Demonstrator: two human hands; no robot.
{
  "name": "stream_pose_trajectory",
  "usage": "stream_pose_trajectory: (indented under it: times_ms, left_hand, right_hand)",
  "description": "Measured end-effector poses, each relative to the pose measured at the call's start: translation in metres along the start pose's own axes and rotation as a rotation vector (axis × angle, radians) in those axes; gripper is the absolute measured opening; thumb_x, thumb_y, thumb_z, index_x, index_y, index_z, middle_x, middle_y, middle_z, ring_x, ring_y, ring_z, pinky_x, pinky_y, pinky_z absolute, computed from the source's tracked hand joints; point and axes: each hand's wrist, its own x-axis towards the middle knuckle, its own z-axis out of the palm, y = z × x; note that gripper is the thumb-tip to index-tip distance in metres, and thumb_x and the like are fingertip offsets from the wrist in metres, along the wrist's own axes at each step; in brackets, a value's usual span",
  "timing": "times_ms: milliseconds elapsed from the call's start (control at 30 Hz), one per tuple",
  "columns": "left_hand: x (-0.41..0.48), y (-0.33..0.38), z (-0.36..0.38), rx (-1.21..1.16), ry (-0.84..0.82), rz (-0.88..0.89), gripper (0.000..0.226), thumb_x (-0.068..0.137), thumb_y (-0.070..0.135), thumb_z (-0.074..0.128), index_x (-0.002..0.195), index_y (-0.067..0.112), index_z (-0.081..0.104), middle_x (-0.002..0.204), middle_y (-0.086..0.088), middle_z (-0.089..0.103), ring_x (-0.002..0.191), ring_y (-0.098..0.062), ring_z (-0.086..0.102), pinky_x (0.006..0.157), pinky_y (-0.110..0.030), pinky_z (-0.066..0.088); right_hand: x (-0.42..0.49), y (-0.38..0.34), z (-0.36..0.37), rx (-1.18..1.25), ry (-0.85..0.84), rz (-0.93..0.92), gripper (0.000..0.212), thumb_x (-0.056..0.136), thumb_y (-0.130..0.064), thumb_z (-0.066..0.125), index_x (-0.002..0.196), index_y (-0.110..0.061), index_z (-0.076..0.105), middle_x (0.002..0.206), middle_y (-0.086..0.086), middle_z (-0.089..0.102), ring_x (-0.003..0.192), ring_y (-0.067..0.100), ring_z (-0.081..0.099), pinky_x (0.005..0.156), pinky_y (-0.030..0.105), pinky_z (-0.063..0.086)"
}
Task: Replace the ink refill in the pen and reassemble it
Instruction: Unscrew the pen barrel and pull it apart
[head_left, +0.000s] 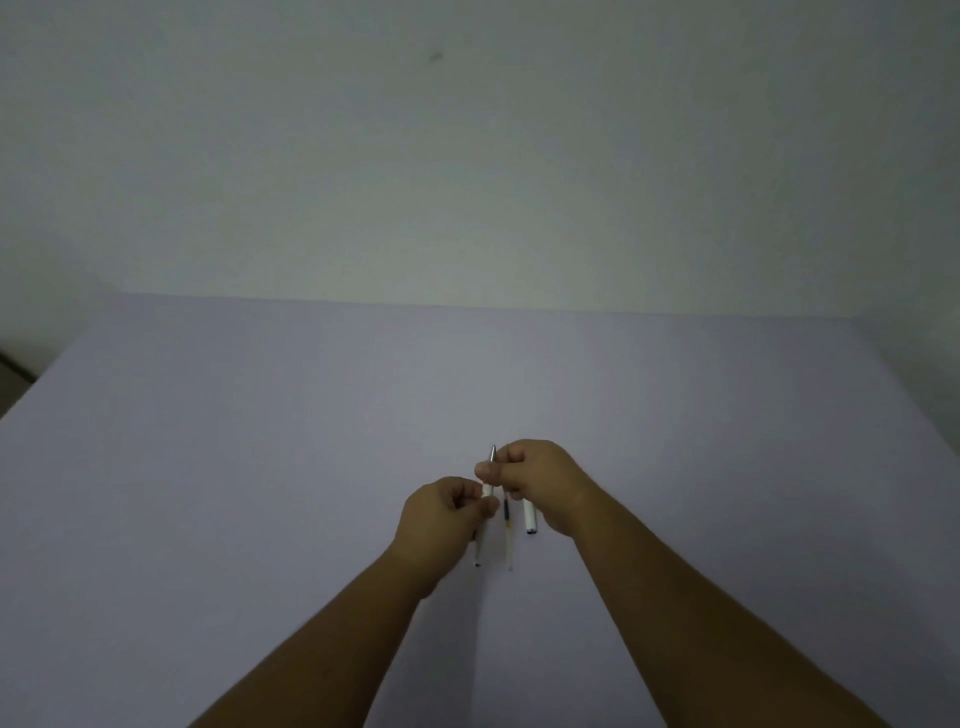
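Pen (487, 499), white-bodied with a metallic tip pointing away from us, held above the pale lilac table (260, 467) near its middle. We see the left hand (441, 525) curled around the lower barrel, fingers closed on it, and the right hand (535, 480) pinching the front section just behind the tip, thumb and fingers closed. A slender refill (508, 535), dark at its upper part and clear below, lies just beside the pen. A short white tube (530, 517) lies beneath the right hand; we cannot tell whether it is held.
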Motion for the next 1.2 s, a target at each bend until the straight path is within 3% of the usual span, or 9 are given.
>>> stream_pose_trajectory:
  times_ms: [133, 200, 333, 433, 567, 700, 833, 1000, 1200]
  left_hand:
    - [-0.008, 0.009, -0.005, -0.149, -0.113, -0.017, 0.016, 0.088, 0.018, 0.061, 0.079, 0.013, 0.073, 0.080, -0.008, 0.071, 0.077, -0.021, 0.064, 0.079, -0.036, 0.056]
    - [-0.011, 0.012, -0.006, -0.125, -0.113, -0.004, 0.018, 0.089, 0.020, 0.060, 0.076, 0.017, 0.073, 0.082, -0.012, 0.072, 0.076, -0.021, 0.063, 0.081, -0.039, 0.056]
    - [-0.013, 0.017, -0.008, -0.026, -0.072, 0.044, 0.018, 0.089, 0.022, 0.060, 0.076, 0.018, 0.072, 0.090, -0.016, 0.072, 0.081, -0.027, 0.064, 0.085, -0.044, 0.055]
    - [-0.014, 0.022, -0.013, 0.029, -0.068, 0.060, 0.018, 0.089, 0.023, 0.060, 0.074, 0.023, 0.070, 0.090, -0.012, 0.073, 0.088, -0.030, 0.066, 0.084, -0.042, 0.054]
    - [-0.016, 0.025, -0.016, 0.083, -0.079, 0.070, 0.017, 0.088, 0.024, 0.060, 0.073, 0.024, 0.068, 0.092, -0.012, 0.072, 0.090, -0.032, 0.066, 0.070, -0.033, 0.055]
    - [-0.017, 0.025, -0.014, 0.115, -0.064, 0.064, 0.019, 0.089, 0.023, 0.060, 0.071, 0.025, 0.067, 0.093, -0.012, 0.072, 0.091, -0.032, 0.065, 0.062, -0.026, 0.052]
    - [-0.015, 0.025, -0.015, 0.167, -0.077, 0.082, 0.019, 0.088, 0.025, 0.060, 0.070, 0.029, 0.066, 0.089, -0.008, 0.071, 0.081, -0.025, 0.065, 0.057, -0.019, 0.049]
    - [-0.012, 0.022, -0.018, 0.257, -0.076, 0.113, 0.012, 0.087, 0.026, 0.062, 0.076, 0.027, 0.065, 0.070, 0.007, 0.063, 0.062, -0.007, 0.055, 0.053, -0.017, 0.043]
    - [-0.011, 0.023, -0.025, 0.388, -0.085, 0.196, 0.012, 0.088, 0.028, 0.061, 0.090, 0.020, 0.069, 0.068, 0.009, 0.058, 0.059, -0.006, 0.048, 0.054, -0.016, 0.036]
  right_hand:
    - [-0.006, -0.004, -0.008, 0.147, -0.129, -0.038, 0.007, 0.082, -0.012, 0.067, 0.077, -0.013, 0.072, 0.077, 0.007, 0.063, 0.071, 0.018, 0.049, 0.064, 0.024, 0.044]
    - [-0.009, -0.007, -0.011, 0.169, -0.154, -0.028, 0.009, 0.084, -0.012, 0.065, 0.079, -0.013, 0.072, 0.080, 0.006, 0.064, 0.076, 0.018, 0.051, 0.064, 0.024, 0.044]
    - [-0.010, -0.015, -0.012, 0.056, -0.076, -0.024, 0.010, 0.079, -0.018, 0.072, 0.070, -0.016, 0.068, 0.062, -0.006, 0.061, 0.061, 0.009, 0.052, 0.058, 0.022, 0.045]
    - [-0.013, -0.019, -0.014, 0.052, -0.092, -0.062, 0.007, 0.080, -0.008, 0.069, 0.078, -0.015, 0.070, 0.072, -0.004, 0.067, 0.066, 0.008, 0.058, 0.060, 0.018, 0.049]
    - [-0.015, -0.022, -0.020, 0.138, -0.166, -0.035, 0.014, 0.081, -0.005, 0.067, 0.091, -0.015, 0.069, 0.083, 0.003, 0.070, 0.078, 0.014, 0.064, 0.069, 0.021, 0.054]
    - [-0.014, -0.022, -0.018, -0.001, -0.067, -0.019, 0.010, 0.074, -0.015, 0.077, 0.072, -0.014, 0.067, 0.070, 0.001, 0.066, 0.068, 0.013, 0.059, 0.063, 0.025, 0.049]
    - [-0.016, -0.021, -0.022, 0.073, -0.133, -0.045, 0.018, 0.078, 0.003, 0.067, 0.082, -0.014, 0.071, 0.077, 0.000, 0.073, 0.075, 0.012, 0.067, 0.064, 0.019, 0.052]
    - [-0.019, -0.026, -0.023, -0.079, -0.104, -0.013, 0.005, 0.076, -0.016, 0.075, 0.077, -0.015, 0.070, 0.076, 0.003, 0.068, 0.070, 0.013, 0.062, 0.061, 0.022, 0.052]
    - [-0.021, -0.028, -0.026, -0.119, -0.160, -0.018, 0.011, 0.079, -0.003, 0.068, 0.080, -0.015, 0.069, 0.081, 0.006, 0.070, 0.074, 0.014, 0.064, 0.069, 0.024, 0.055]
